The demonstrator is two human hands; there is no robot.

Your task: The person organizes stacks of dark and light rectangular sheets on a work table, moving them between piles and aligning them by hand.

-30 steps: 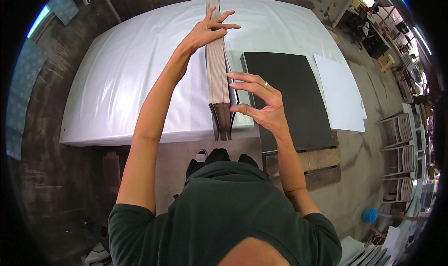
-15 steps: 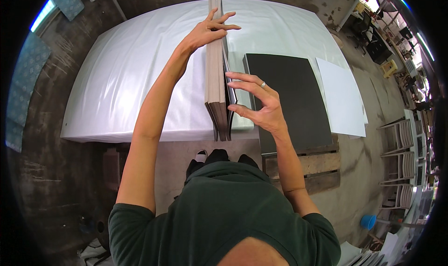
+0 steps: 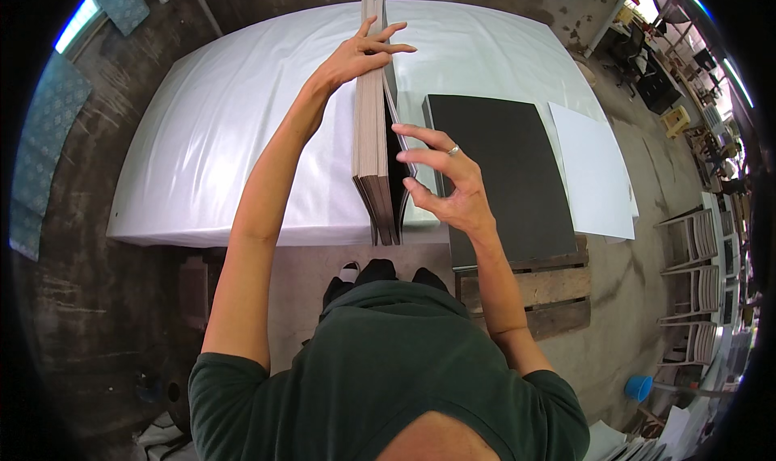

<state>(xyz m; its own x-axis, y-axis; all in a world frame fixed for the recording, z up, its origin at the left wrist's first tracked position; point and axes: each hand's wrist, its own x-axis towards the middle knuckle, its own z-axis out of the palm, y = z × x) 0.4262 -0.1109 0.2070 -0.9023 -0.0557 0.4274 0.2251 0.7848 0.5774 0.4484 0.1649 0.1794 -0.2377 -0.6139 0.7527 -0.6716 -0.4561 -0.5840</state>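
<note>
A thick stack of boards [image 3: 371, 130] stands on edge in front of me, with grey-brown edges upward and dark faces. My left hand [image 3: 360, 54] rests across the top edges near its far end, fingers spread. On the stack's right side, my right hand [image 3: 453, 182] has its fingertips and thumb on the near end of the outermost thin board [image 3: 412, 170], which leans away from the rest. A dark gap shows between that board and the stack. Right of it, a large black board or stack of sheets [image 3: 505, 178] lies flat.
A white sheet-like cover [image 3: 234, 130] spreads over the table. White paper [image 3: 594, 170] lies at the right edge. Below is a wooden pallet [image 3: 558, 287]. Stacked chairs [image 3: 691, 287], a blue bucket [image 3: 638, 388] and a yellow stool [image 3: 674, 122] are on the right.
My right hand has shifted slightly, drawing the outermost board a little to the right, so the gap beside the stack is wider. My left hand stays in place.
</note>
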